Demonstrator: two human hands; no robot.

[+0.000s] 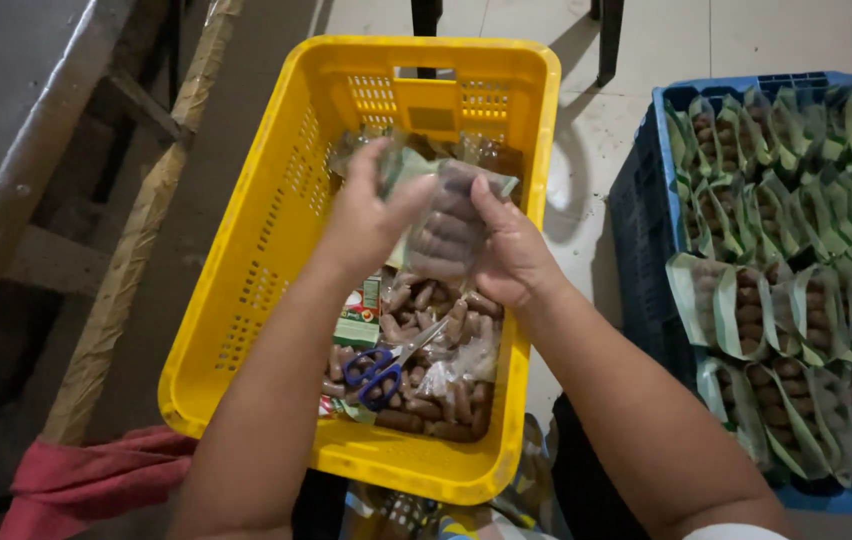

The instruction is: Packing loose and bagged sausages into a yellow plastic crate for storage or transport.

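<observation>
Holding one clear packet [443,228] of brown pods above the yellow crate [246,290]: left hand [371,215] and right hand [511,250] clasped on it; even support judged advisable. Scissors [386,365] inside crate.

pale tiled floor [646,40], wooden bench frame [136,250] at left, dark chair legs [608,40]

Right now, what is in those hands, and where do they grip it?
Both hold one clear packet of brown pods: left hand at its top left edge, right hand along its right side.
</observation>
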